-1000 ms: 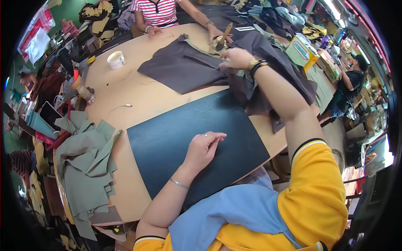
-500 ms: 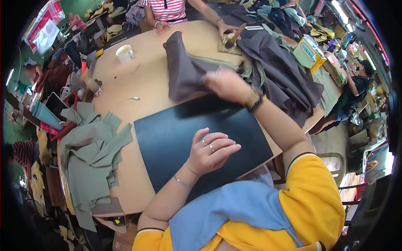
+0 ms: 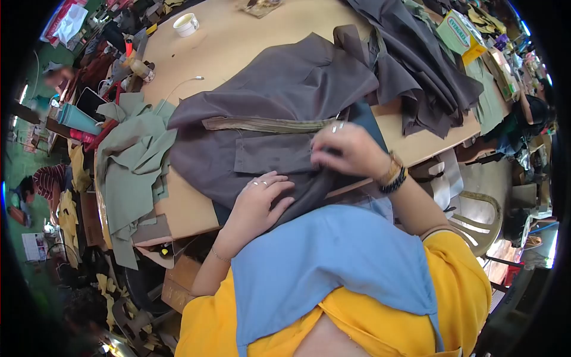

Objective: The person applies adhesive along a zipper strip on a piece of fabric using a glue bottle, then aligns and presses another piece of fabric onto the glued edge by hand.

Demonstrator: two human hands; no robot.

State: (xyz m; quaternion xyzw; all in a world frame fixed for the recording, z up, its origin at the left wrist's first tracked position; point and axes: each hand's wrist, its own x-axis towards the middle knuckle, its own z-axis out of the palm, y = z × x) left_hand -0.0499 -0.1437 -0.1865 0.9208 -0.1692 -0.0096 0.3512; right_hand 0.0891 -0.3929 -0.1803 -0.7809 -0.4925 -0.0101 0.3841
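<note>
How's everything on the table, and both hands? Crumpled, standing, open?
Dark brown sewn piece, spread out, wrinkled
Dark mat, mostly covered
White mug, upright
Green fabric pieces, loosely heaped
Cable, end unplugged
Dark brown pile, in folds
Left hand, grip open, on sewn piece
Right hand, curled, grip unclear

A broad table [image 3: 220, 47] with a smooth, pale wood-toned top fills the middle of the room, its left edge gently curved. Near its right side stands an olive-tan chair [image 3: 497, 211] with a rounded back frame, and beyond that a patch of pale floor [image 3: 502, 253] lies brightly lit. A brown cardboard box [image 3: 181, 284] sits low by the table's near left corner. At far left spreads a green surface [image 3: 27, 157]; whether it is wall or floor is hard to tell. A bluish-white light [image 3: 524, 27] glows at upper right, and a bright vertical strip [image 3: 554, 244] shows farther down that side
</note>
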